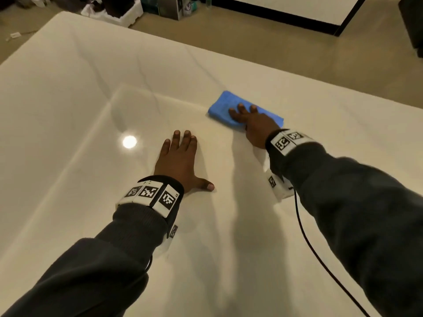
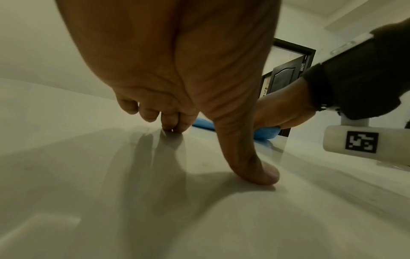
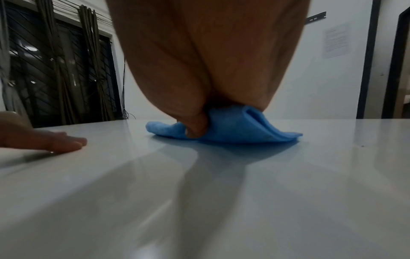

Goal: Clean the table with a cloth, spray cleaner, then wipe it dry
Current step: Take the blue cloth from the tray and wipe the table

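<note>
A folded blue cloth lies on the glossy cream table, right of centre. My right hand lies flat on the cloth's near half with the fingers spread and straight. In the right wrist view the thumb pushes into a raised fold of the cloth. My left hand rests palm down on bare tabletop to the cloth's left and nearer to me, fingers straight and thumb out to the side. No spray cleaner shows in any view.
The table's far edge runs diagonally, with tan floor beyond it. Boxes and clutter sit on the floor at the far left. A black cable hangs from my right wrist over the table. A lamp's glare shines left of my left hand.
</note>
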